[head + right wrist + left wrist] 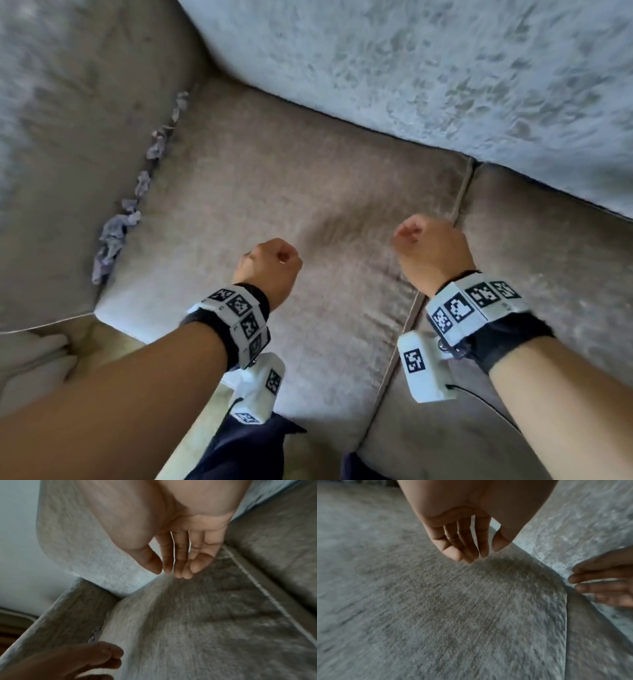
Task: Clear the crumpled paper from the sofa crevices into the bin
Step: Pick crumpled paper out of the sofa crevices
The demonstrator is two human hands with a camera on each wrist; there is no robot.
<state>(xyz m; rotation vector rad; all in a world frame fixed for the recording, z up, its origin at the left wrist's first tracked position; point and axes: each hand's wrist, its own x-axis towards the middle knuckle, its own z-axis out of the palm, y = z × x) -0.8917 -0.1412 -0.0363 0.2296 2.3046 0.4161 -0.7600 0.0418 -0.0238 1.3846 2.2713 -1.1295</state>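
Both forearms filled the foreground of the head view, each wrist strapped with a black band carrying white blocks printed with black square markers. From above, the left hand and the right hand looked like loose fists hanging over the seat cushion, knuckles up and fingers hidden. The wrist cameras showed what that angle concealed: the left hand's fingers drooped nearly straight and close together toward the fabric, relaxed and holding nothing, and the right hand's fingers hung the same way, slack and empty, above the cushion.

The cushion was a grey-brown, short-piled, velvety fabric with a brushed, mottled nap and a rounded, piped edge. A paler, silvery back cushion with a crushed sheen rose behind it, and a padded armrest stood to the left.

The crumpled paper lay wedged in the crevice between armrest and seat cushion, a ragged line of small greyish-lilac wads running along the seam, well to the left of the left hand. Only the head view showed them plainly; the right wrist view caught a blurred speckled trace along that gap, and the left wrist view showed none.
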